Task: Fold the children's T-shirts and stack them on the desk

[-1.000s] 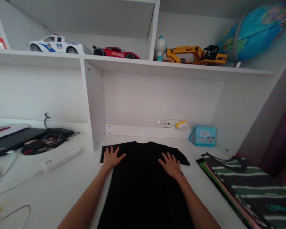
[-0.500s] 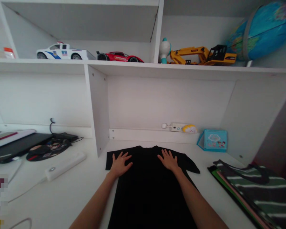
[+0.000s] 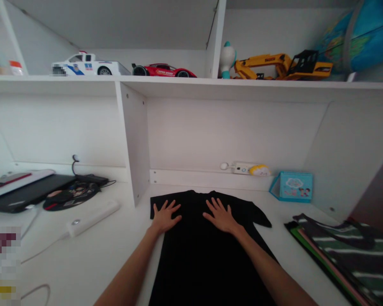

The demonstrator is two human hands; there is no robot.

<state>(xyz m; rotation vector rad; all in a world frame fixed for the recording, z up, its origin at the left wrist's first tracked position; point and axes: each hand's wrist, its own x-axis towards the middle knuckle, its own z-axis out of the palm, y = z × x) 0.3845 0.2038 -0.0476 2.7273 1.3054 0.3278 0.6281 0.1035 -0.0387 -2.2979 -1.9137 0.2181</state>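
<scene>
A black T-shirt [image 3: 204,259] lies spread flat on the white desk [image 3: 92,255], its collar toward the back wall. My left hand [image 3: 165,216] rests flat on the shirt's left shoulder, fingers spread. My right hand [image 3: 221,216] presses flat near the collar, fingers spread as well. Both hands are open and hold nothing.
A striped green-and-black garment [image 3: 347,250] lies at the right. A blue box [image 3: 292,186] and a power strip [image 3: 244,168] sit at the back. A laptop [image 3: 25,193], a mouse pad [image 3: 70,195] and a white bar [image 3: 92,216] lie left. Toy cars [image 3: 89,68], an excavator [image 3: 284,66] and a globe [image 3: 367,34] stand on the shelf.
My right hand has slid leftward across the shirt toward the collar, closer to the left hand. The camera view has shifted slightly.
</scene>
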